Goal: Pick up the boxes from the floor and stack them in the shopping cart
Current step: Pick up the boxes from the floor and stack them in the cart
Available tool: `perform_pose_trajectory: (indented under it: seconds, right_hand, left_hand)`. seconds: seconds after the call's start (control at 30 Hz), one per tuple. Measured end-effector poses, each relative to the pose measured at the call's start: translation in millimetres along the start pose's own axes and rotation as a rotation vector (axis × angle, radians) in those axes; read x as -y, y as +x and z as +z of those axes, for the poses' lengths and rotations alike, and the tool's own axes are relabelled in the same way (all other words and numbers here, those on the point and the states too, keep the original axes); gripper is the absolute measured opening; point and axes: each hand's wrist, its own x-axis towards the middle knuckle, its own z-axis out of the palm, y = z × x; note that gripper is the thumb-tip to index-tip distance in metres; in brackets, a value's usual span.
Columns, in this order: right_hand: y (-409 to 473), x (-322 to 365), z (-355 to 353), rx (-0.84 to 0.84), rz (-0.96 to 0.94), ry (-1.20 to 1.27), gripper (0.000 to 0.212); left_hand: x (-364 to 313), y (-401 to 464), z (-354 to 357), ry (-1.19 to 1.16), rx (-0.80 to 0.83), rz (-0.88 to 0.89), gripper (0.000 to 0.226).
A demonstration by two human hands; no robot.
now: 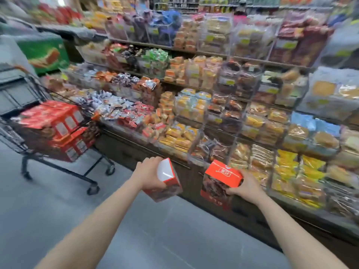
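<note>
My left hand (149, 174) grips a red box (167, 183) held tilted in the air, its white end face turned up. My right hand (245, 186) grips a second red box (219, 183) with a dark food picture on its side, also off the floor. At the left stands a black wire shopping cart (13, 138) on wheels, with several matching red boxes (58, 123) stacked inside. Both hands are to the right of the cart, well apart from it.
A long tiered display of packaged snacks (213, 105) runs along the right and back, its dark base (252, 216) close in front of my hands. A green box (45, 53) sits behind the cart. Grey floor (58, 210) lies between me and the cart.
</note>
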Motion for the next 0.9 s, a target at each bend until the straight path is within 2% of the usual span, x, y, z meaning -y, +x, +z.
perform_pose_trajectory:
  seconds: [0.17, 0.33, 0.5, 0.63, 0.7, 0.8, 0.9]
  right_hand:
    - [26.4, 117.1, 96.1, 0.121, -0.123, 0.050, 0.069]
    - [55.0, 217.9, 171.5, 0.266, -0.261, 0.015, 0.074]
    - [96.0, 297.9, 228.8, 0.353, -0.385, -0.031, 0.078]
    - [136.6, 353.8, 270.6, 0.410, -0.447, -0.017, 0.061]
    - [163.4, 381.1, 290.2, 0.441, -0.471, -0.022, 0.059]
    - [213.2, 421.0, 315.0, 0.485, -0.557, -0.057, 0.070]
    - [263.9, 461.0, 333.5, 0.495, -0.597, -0.041, 0.069]
  left_hand:
    - [147.2, -44.2, -24.1, 0.026, -0.002, -0.186, 0.092]
    - [252.2, -77.5, -52.1, 0.027, -0.020, -0.346, 0.100]
    - [327.0, -93.3, -70.8, -0.022, -0.072, -0.491, 0.101]
    - [374.7, -88.7, -78.1, -0.031, -0.112, -0.564, 0.102]
    - [400.3, -76.4, -81.3, -0.015, -0.117, -0.583, 0.106]
    - [436.1, -45.1, -93.1, 0.001, -0.119, -0.613, 0.110]
    - [470.2, -6.2, -111.6, -0.007, -0.145, -0.670, 0.100]
